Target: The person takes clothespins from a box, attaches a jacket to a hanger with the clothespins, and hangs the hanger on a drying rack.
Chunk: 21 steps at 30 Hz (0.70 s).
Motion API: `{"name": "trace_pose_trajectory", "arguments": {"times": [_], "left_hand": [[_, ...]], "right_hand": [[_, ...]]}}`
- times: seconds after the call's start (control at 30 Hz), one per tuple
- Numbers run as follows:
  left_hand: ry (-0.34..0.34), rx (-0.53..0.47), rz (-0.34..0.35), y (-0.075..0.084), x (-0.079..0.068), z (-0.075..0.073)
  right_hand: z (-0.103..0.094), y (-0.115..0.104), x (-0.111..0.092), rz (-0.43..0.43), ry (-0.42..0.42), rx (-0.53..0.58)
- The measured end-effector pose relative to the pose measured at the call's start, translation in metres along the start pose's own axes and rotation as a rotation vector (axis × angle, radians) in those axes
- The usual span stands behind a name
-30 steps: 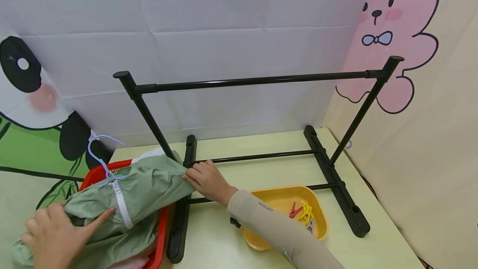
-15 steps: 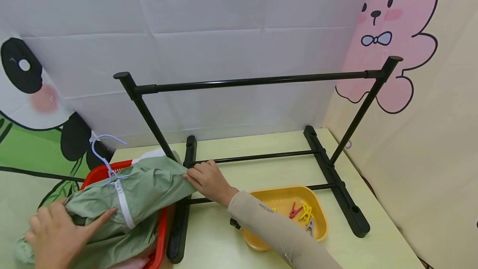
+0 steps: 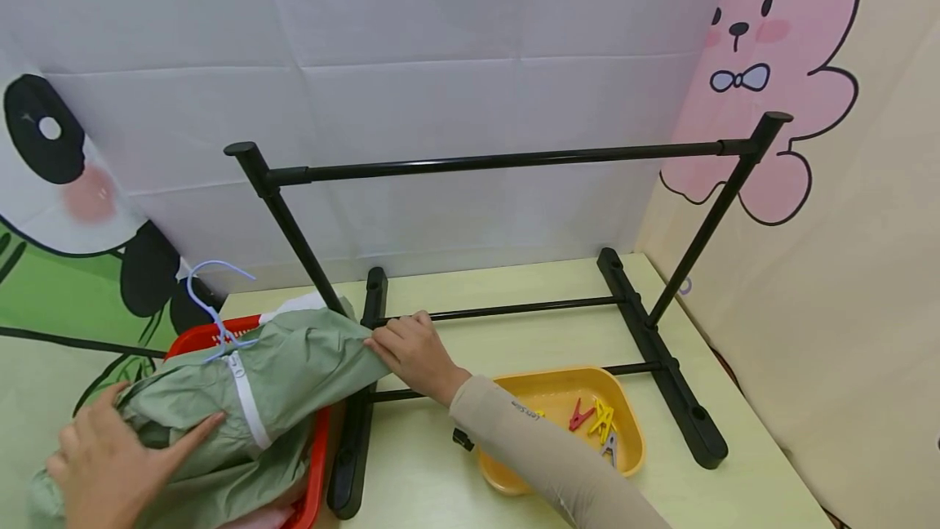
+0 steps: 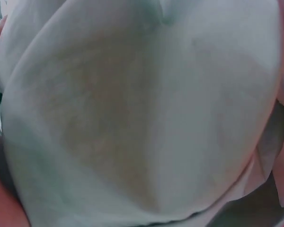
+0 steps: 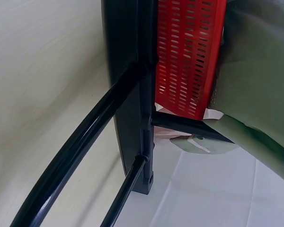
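A light green zip-up jacket with a white zipper lies over the red basket at the lower left of the head view. A pale blue hanger pokes out of its neck, hook upward. My right hand pinches the jacket's right end beside the rack's left foot. At the other end, my left hand grips the fabric, thumb stretched across it near the zipper. Green cloth fills most of the left wrist view. The hanger's lower part is hidden inside the jacket.
A black clothes rack stands on the pale table. Under my right forearm, a yellow tray holds several clothespins. Pink cloth shows in the basket below the jacket. A white sheet hangs behind.
The hanger's hook has shifted slightly to the right, along with the zipper. Both hands keep almost the same place on the jacket.
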<state>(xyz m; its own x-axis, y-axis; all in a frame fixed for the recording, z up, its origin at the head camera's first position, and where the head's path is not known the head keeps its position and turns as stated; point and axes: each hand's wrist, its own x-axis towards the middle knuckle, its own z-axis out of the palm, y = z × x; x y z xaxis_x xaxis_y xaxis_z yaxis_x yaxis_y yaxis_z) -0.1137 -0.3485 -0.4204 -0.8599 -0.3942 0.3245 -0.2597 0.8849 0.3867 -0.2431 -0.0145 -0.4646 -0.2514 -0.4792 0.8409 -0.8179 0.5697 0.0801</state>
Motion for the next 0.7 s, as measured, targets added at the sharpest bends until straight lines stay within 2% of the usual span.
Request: {"name": "trace_pose_trajectory", "arguments": {"times": [0.3, 0.5, 0.7], "left_hand": [[-0.054, 0.022, -0.019, -0.007, -0.0005, 0.0013], [-0.047, 0.011, -0.026, -0.0097, -0.0027, 0.0017], [-0.083, 0.046, -0.068, -0.0095, -0.003, 0.0029]], "right_hand": [[0.002, -0.0007, -0.0007, -0.006, 0.04, 0.009], [0.0045, -0.001, -0.0012, -0.001, 0.046, 0.035], [0.0049, -0.0014, -0.0019, 0.014, 0.04, 0.053]]}}
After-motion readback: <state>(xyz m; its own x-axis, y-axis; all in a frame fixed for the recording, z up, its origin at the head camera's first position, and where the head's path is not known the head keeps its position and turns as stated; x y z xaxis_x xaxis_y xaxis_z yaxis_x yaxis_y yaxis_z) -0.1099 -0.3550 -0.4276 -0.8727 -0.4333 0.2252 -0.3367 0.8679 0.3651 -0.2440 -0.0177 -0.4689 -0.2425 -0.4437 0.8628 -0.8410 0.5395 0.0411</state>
